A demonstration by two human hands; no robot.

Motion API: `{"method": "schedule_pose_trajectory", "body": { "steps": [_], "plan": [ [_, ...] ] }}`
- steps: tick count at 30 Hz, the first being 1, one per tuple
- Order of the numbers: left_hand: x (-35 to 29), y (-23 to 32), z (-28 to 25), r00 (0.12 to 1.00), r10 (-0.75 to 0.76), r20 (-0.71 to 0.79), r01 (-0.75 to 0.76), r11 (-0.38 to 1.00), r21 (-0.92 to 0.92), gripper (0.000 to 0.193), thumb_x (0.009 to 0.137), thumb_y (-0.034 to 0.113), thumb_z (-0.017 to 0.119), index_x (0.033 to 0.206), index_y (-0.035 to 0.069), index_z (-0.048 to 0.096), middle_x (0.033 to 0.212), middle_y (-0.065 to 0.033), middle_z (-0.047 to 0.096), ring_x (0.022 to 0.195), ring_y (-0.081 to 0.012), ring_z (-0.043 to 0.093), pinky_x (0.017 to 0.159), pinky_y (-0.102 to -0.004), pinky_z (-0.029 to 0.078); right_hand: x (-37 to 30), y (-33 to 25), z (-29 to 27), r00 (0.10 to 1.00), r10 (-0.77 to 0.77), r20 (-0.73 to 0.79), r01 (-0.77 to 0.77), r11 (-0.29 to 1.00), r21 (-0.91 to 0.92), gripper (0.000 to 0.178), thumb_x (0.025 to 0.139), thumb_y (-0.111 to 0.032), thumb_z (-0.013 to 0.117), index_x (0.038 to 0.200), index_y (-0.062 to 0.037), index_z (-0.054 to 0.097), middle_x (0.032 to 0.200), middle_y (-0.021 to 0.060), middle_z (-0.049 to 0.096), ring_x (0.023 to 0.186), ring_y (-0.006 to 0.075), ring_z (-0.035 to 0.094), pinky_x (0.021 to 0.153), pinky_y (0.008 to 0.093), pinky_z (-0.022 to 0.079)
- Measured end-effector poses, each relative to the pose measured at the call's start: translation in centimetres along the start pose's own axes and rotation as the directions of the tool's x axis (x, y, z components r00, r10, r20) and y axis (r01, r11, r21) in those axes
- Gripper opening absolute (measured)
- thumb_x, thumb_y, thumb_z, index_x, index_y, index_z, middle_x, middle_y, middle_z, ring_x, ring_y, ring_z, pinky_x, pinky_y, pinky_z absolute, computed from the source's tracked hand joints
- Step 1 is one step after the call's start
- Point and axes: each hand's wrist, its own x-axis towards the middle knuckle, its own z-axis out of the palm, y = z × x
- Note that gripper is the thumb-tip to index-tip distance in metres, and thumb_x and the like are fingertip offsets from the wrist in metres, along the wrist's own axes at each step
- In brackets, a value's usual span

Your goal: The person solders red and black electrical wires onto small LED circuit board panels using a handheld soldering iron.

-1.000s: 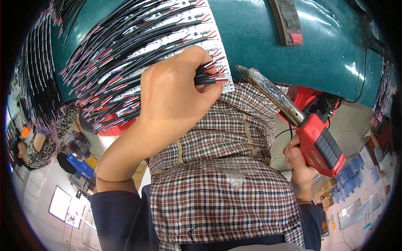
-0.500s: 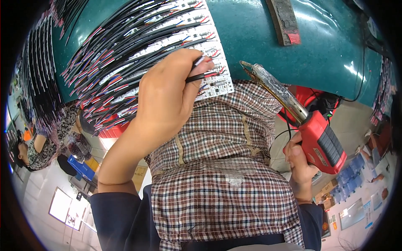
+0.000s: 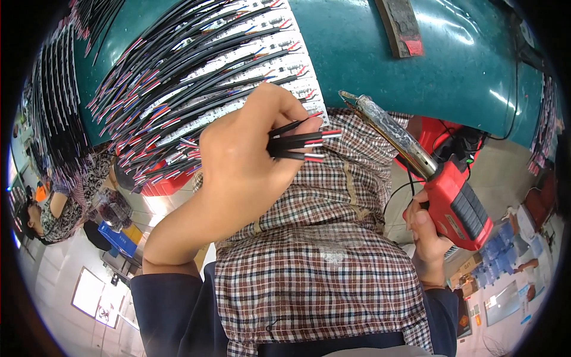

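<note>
My left hand (image 3: 244, 146) is closed round a small bunch of black cables (image 3: 294, 141), their red and white wire ends pointing right. It hovers over the near edge of a white circuit board panel (image 3: 309, 77). Rows of black cables (image 3: 184, 65) lie across that panel, with red, blue and white stripped ends spilling left. In my right hand (image 3: 425, 232) is a red-handled soldering gun (image 3: 455, 202). Its metal barrel slants up and left, and the tip (image 3: 350, 96) sits just above the table's near edge, apart from the panel and cables.
A dark block with a pink-red end (image 3: 401, 30) lies on the green table (image 3: 351, 47). More cable bundles hang at the far left (image 3: 56, 107) and far right (image 3: 542, 128). Another person (image 3: 56, 202) sits at left. A red stool (image 3: 166, 185) stands below the table.
My left hand has moved slightly right and nearer to me, and several cable ends now stick out of its grip. The soldering gun has barely shifted.
</note>
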Motion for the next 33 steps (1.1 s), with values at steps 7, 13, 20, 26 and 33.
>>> {"method": "schedule_pose_trajectory", "body": {
  "steps": [7,13,20,26,33],
  "plan": [
    [0.5,-0.7,0.6,0.997,0.076,-0.025,-0.073,0.991,0.112,0.018,0.077,0.001,0.078,0.087,0.002,0.064,0.072,-0.0045,0.064,0.061,-0.0086,0.058,0.057,-0.0225,0.045,-0.4,0.1,-0.8,0.996,0.021,0.082,-0.015,0.997,-0.07,0.033,0.089,-0.017,0.067,0.112,0.0046,0.06,0.067,0.0024,0.052,0.053,0.0089,0.044,0.053,0.0255,0.039],
    [0.3,-1.6,1.5,0.996,0.052,-0.074,-0.044,0.994,0.099,0.02,0.08,0.013,0.08,0.084,0.007,0.062,0.068,-0.0069,0.066,0.059,-0.0236,0.065,0.051,-0.033,0.048,0.5,0.2,-0.6,0.98,-0.082,0.184,0.114,0.979,-0.168,0.025,0.087,-0.005,0.065,0.11,0.004,0.061,0.076,0.0051,0.057,0.061,0.0109,0.052,0.058,0.0256,0.044],
    [0.6,-1.1,1.1,0.999,-0.039,-0.039,0.041,0.998,0.055,0.019,0.08,0.012,0.079,0.085,0.006,0.062,0.066,-0.0063,0.066,0.055,-0.0202,0.063,0.051,-0.0298,0.046,0.6,0.5,-0.5,0.968,-0.141,0.207,0.184,0.961,-0.207,0.023,0.087,-0.004,0.065,0.109,0.0039,0.06,0.08,0.0062,0.059,0.062,0.011,0.053,0.056,0.0253,0.044],
    [0.9,-1.4,0.9,0.999,-0.037,-0.018,0.037,0.999,0.018,0.019,0.079,0.008,0.079,0.084,0.006,0.06,0.062,-0.0058,0.063,0.053,-0.0185,0.061,0.051,-0.0279,0.045,0.5,0.4,-0.4,0.978,-0.108,0.179,0.14,0.975,-0.171,0.024,0.087,-0.006,0.066,0.109,0.004,0.06,0.08,0.0065,0.059,0.062,0.011,0.054,0.055,0.0251,0.044],
    [1.0,-1.4,0.9,0.999,-0.006,-0.038,0.007,0.999,0.04,0.02,0.078,0.008,0.08,0.083,0.005,0.061,0.062,-0.0056,0.062,0.052,-0.0165,0.061,0.049,-0.0271,0.044,0.5,-0.2,0.3,0.998,-0.012,0.061,0.02,0.991,-0.132,0.027,0.075,-0.003,0.078,0.101,-0.001,0.072,0.087,0.0083,0.072,0.076,0.0202,0.069,0.069,0.0311,0.054]
  ]
}}
